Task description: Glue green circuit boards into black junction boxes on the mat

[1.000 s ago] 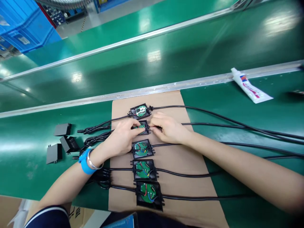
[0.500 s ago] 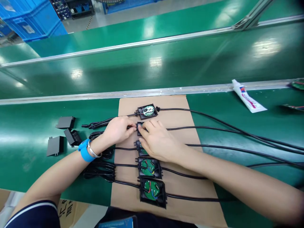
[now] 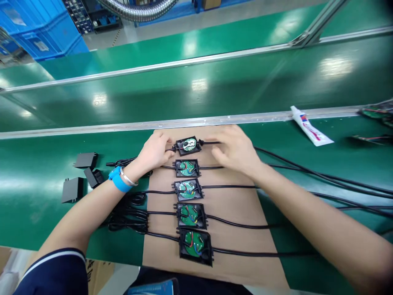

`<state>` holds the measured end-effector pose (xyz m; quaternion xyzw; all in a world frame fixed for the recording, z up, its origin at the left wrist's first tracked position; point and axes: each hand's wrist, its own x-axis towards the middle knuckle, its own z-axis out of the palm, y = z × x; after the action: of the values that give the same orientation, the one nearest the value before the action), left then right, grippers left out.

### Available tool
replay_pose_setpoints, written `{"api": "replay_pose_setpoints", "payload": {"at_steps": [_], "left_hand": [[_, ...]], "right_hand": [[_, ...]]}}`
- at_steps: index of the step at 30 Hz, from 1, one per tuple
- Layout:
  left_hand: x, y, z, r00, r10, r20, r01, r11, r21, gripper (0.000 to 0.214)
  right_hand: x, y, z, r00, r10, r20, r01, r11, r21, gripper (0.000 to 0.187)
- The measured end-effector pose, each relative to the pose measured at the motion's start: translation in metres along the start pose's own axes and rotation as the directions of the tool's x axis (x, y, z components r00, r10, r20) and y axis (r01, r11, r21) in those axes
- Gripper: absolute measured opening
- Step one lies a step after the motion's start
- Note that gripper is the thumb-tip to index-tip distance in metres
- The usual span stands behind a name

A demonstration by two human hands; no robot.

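Note:
Several black plastic cases with green circuit boards inside lie in a column. The farthest case (image 3: 188,145) has a pale shiny coating on its board. At its left end my left hand (image 3: 154,152) has thumb and fingers parted around the black cable; I cannot tell whether they touch it. My right hand (image 3: 235,147), slightly blurred, is spread over the cable on the right side of that case, holding nothing. Below it sit the second case (image 3: 187,168), the third case (image 3: 188,189), the fourth case (image 3: 191,215) and the nearest case (image 3: 195,246), all lidless with coloured wires showing.
A cardboard sheet (image 3: 233,209) lies under the cases on the green bench. Grey covers (image 3: 72,189) and bundled cables (image 3: 130,219) are at left. A white tube (image 3: 311,127) lies at right near loose circuit boards (image 3: 376,111). Blue crates (image 3: 43,32) stand behind.
Both hands have left the second case and moved up to the farthest one. My right hand has shifted right and spread, uncovering the second and third cases. The view has shifted slightly.

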<state>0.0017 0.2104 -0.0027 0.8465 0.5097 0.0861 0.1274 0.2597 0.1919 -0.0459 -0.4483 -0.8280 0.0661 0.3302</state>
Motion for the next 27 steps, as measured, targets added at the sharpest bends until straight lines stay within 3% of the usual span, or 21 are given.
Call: {"api": "replay_pose_setpoints", "payload": {"at_steps": [3, 5, 9, 13, 17, 23, 27], "left_hand": [[0.010, -0.003, 0.003, 0.998, -0.010, 0.068, 0.009, 1.000, 0.013, 0.013], [0.008, -0.001, -0.001, 0.996, -0.030, 0.080, 0.030, 1.000, 0.001, 0.012], [-0.005, 0.008, -0.016, 0.996, -0.069, 0.064, 0.072, 0.997, -0.041, 0.020], [-0.007, 0.016, -0.021, 0.995, -0.072, 0.075, 0.071, 0.997, 0.019, 0.029], [0.001, 0.021, -0.011, 0.993, -0.045, 0.106, 0.032, 0.993, 0.117, 0.035], [0.008, 0.020, 0.003, 0.990, -0.038, 0.137, 0.010, 0.980, 0.201, 0.041], [0.010, 0.019, 0.006, 0.990, -0.037, 0.135, 0.006, 0.975, 0.220, 0.038]], "right_hand": [[0.006, 0.032, -0.001, 0.987, 0.082, 0.140, -0.088, 0.996, 0.031, 0.021], [0.010, 0.035, -0.006, 0.977, 0.080, 0.199, -0.095, 0.993, 0.067, 0.019], [0.016, 0.013, -0.031, 0.979, 0.013, 0.203, -0.028, 0.997, 0.068, 0.021], [0.030, -0.005, -0.050, 0.934, -0.039, 0.356, 0.066, 0.996, -0.066, 0.023], [0.047, -0.009, -0.045, 0.892, -0.020, 0.451, 0.103, 0.982, -0.161, 0.022], [0.066, -0.006, -0.033, 0.851, -0.039, 0.524, 0.147, 0.975, -0.167, 0.021], [0.070, -0.005, -0.028, 0.825, 0.015, 0.564, 0.126, 0.970, -0.210, 0.021]]}}
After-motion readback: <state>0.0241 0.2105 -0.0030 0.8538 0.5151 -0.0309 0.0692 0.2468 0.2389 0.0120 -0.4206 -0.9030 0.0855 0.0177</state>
